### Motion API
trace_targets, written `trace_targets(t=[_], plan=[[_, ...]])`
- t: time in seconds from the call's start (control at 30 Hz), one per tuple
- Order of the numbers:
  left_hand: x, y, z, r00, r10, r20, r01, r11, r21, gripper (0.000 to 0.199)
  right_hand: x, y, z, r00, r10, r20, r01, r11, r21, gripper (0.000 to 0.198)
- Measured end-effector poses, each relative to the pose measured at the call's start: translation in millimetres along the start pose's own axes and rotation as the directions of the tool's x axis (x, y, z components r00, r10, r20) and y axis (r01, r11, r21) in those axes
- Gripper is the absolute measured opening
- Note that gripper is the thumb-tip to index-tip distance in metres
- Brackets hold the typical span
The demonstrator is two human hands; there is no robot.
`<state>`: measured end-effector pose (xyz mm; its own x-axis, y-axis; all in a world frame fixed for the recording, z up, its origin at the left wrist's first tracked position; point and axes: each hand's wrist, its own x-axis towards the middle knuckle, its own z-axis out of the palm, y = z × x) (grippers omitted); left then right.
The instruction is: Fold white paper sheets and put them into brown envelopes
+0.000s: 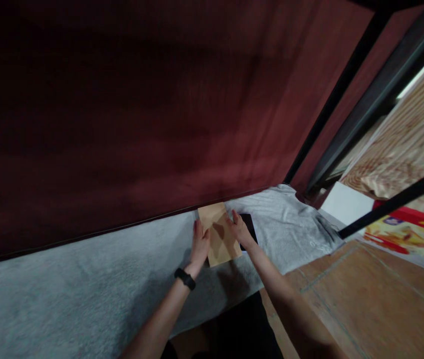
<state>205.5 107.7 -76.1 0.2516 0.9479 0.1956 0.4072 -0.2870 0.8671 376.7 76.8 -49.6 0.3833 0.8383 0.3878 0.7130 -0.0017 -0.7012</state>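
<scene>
A flat rectangular piece of brown paper (220, 242) is between my two hands, over the grey cloth; whether it is a single sheet, an envelope or a bag I cannot tell. My left hand (199, 244), with a black band (185, 278) on the wrist, grips the paper's left edge, thumb toward its face. At the opposite edge my right hand (239, 229) has hold of the paper, fingers partly hidden. A dark phone-like slab (249, 229) lies on the cloth just beyond my right hand, partly covered by it.
The grey cloth (85, 279) covers a long ledge against a dark red panel (182, 124). Black metal bars (335, 99) slant down at the right. A red and yellow printed box (402, 232) stands near the tiled floor (376, 299).
</scene>
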Motion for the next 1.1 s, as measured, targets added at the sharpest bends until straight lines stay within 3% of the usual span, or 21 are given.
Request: trace_targets(t=[0.1, 0.17, 0.27, 0.37, 0.53, 0.77, 0.97, 1.1], plan=[[-29.8, 9.7, -9.5, 0.978, 0.199, 0.070, -0.210, 0.941, 0.265, 0.059, -51.3, -1.0, -20.6, 0.998, 0.020, -0.056, -0.016, 0.996, 0.082, 0.043], [-43.3, 18.0, -11.9, 0.937, 0.313, 0.156, -0.350, 0.856, 0.381, 0.059, -93.8, -2.3, -30.7, 1.000, -0.023, -0.013, 0.024, 0.993, 0.113, 0.046], [-42.0, 29.3, -7.7, 0.893, 0.372, 0.253, -0.450, 0.741, 0.499, 0.060, -147.8, -4.8, -37.5, 0.997, -0.069, 0.043, 0.066, 0.995, 0.071, 0.049], [-21.8, 38.0, 3.3, 0.868, 0.372, 0.330, -0.497, 0.669, 0.552, 0.059, -173.6, -7.7, -38.3, 0.987, -0.137, 0.082, 0.140, 0.990, -0.027, 0.055], [-8.4, 49.8, 15.2, 0.865, 0.346, 0.364, -0.501, 0.652, 0.570, 0.058, -172.2, -10.4, -40.8, 0.966, -0.213, 0.149, 0.237, 0.956, -0.171, 0.058], [-85.7, 34.1, -14.4, 0.803, 0.454, 0.386, -0.595, 0.625, 0.505, 0.058, -173.0, -3.6, -39.1, 0.960, -0.230, 0.160, 0.261, 0.941, -0.215, 0.059], [-117.5, 2.7, -33.1, 0.869, 0.392, 0.303, -0.495, 0.700, 0.514, 0.061, -178.7, -1.9, -36.6, 0.964, -0.224, 0.145, 0.251, 0.946, -0.207, 0.060], [-123.4, -3.7, -39.0, 0.918, 0.333, 0.218, -0.398, 0.759, 0.516, 0.063, -166.1, 11.0, -41.9, 0.995, -0.099, 0.023, 0.102, 0.980, -0.173, 0.058]])
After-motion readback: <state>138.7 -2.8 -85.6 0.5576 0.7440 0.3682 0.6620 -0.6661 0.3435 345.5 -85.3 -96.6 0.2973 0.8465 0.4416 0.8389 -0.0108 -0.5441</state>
